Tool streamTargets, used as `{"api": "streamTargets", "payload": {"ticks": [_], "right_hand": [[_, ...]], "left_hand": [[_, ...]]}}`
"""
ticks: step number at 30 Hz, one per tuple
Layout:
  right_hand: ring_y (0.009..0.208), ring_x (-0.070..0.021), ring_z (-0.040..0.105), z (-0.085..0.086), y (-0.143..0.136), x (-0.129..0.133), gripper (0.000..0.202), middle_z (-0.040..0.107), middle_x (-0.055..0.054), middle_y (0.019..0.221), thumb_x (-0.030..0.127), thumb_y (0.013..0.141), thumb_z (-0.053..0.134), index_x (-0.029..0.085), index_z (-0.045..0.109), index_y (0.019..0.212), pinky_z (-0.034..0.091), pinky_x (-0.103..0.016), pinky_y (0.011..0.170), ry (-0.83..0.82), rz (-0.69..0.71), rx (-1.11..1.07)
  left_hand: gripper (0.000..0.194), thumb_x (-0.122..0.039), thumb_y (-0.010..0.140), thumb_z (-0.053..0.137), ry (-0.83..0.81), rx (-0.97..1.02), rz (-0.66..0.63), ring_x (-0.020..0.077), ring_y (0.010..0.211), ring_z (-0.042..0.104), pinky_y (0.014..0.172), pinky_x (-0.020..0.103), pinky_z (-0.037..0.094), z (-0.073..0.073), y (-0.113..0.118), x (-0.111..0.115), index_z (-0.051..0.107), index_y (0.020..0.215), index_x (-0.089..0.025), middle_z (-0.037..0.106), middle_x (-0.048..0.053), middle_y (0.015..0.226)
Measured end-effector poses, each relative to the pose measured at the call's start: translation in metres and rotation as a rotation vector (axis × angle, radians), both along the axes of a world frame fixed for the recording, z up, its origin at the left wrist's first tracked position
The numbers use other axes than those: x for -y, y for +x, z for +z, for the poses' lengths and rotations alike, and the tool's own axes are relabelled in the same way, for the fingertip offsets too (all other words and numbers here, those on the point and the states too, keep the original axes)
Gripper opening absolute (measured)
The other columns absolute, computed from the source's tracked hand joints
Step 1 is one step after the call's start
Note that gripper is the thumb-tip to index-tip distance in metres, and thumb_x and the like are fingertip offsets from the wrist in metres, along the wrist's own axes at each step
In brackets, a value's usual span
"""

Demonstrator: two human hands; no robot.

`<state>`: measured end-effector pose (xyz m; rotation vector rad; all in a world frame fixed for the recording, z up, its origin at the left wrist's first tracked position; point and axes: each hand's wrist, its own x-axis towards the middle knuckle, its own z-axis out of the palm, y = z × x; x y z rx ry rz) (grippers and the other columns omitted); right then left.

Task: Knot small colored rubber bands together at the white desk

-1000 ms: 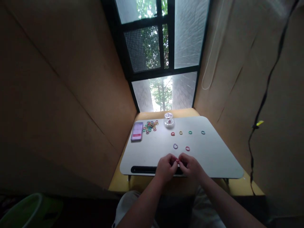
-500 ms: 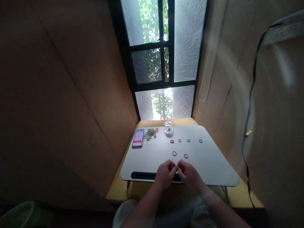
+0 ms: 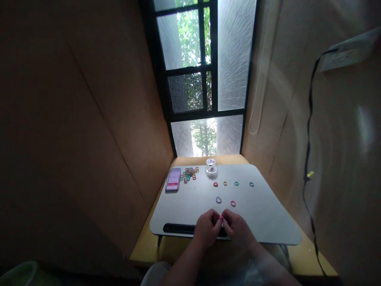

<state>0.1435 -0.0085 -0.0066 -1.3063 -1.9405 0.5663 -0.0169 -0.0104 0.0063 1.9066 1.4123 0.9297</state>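
between the left hand (image 3: 207,227) and right hand (image 3: 236,226), both pinched a tiny red band (image 3: 221,219); overstretched, it could have snapped away.

Dim, window (image 3: 205,79) backlight; edges smeared, perhaps motion

Left hand (image 3: 207,229): low centre of view, fingers curled inward, thumb and fingertips pinched toward midline. Right hand (image 3: 236,228): mirrors left, fingers curled, fingertips meeting left's. Both grips closed in pinch; fingertip contact point small, detail not resolvable. Forearms bare, entering from bottom edge, converging in V. Wrists near level, knuckles up.
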Motion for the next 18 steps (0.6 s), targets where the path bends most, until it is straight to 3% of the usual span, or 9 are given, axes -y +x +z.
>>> {"api": "streamTargets", "payload": {"ticks": [18], "right_hand": [[0.062,-0.0146,0.052,-0.0013,-0.0002,0.0,0.011,0.06,0.001,0.067,0.022,0.083,0.047,0.021,0.051,0.073,0.036,-0.026,0.06,0.001,-0.005,-0.002]], "left_hand": [[0.016,-0.031,0.087,0.055,0.019,-0.039,0.005,0.0135,0.065,0.054,0.061,0.025,0.036,0.002,0.001,0.0026,0.061,0.079,-0.019,0.062,0.0,0.07]]}}
